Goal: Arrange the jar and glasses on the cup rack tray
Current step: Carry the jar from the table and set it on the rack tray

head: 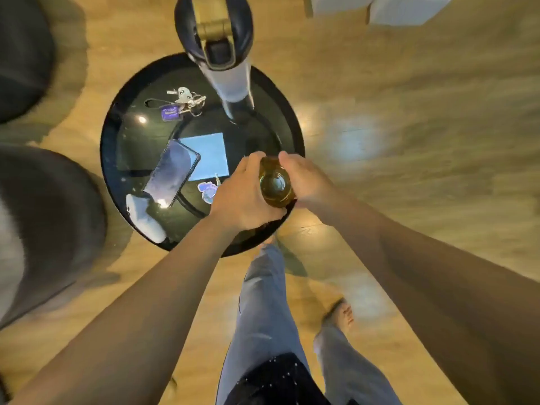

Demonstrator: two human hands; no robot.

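- Amber glass (274, 182), round-mouthed and see-through, sits upright between both hands above the near right edge of the table.
- Left hand (242, 197) wraps its fingers around the glass's left side; right hand (304, 179) clasps the right side.
- Round black table (117, 159) has a glossy, reflective top.
- Smartphone (172, 171), dark and flat, overlaps a pale blue square sheet (209, 156).
- Metal keys (184, 100) carry a purple tag; its writing is unreadable.
- Wood-grain floor (409, 112) lies beneath.

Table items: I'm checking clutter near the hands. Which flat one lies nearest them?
The purple sticker, just beside the left hand; phone and keys lie farther.
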